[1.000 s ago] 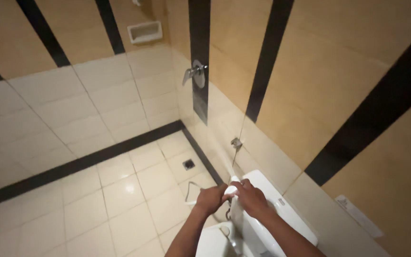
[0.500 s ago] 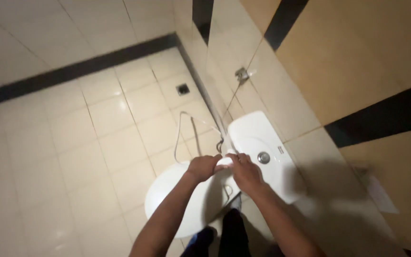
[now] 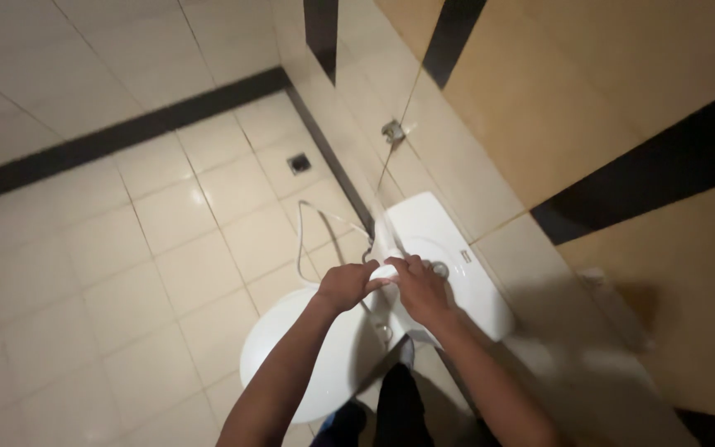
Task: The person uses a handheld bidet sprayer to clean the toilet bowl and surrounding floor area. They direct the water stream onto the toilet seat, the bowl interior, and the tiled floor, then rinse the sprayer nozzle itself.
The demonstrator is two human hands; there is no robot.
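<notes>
Both hands meet above a white toilet, over the seam where the closed lid (image 3: 308, 364) joins the cistern (image 3: 457, 265). Left hand (image 3: 346, 285) is curled shut around the near end of a small white object (image 3: 384, 273), thumb on top; it looks like a spray head or a wad of tissue, too blurred to tell which. Right hand (image 3: 420, 290) grips the same object from the cistern side, fingers bent over it, knuckles up. The object sits between the two hands, just above the front edge of the cistern. A round flush button (image 3: 440, 269) shows on the cistern top, just beyond the right hand's fingertips. A thin white hose (image 3: 304, 240) loops over the floor tiles (image 3: 126, 273) to the left of the cistern, running toward the hands. A second line rises from behind the cistern to a metal wall valve (image 3: 392, 130). Farther off, beyond the hose loop, a small square floor drain (image 3: 299, 162) sits near the dark tile border. The person's dark trouser legs (image 3: 399, 406) stand just in front of the cistern, beside the lid.
</notes>
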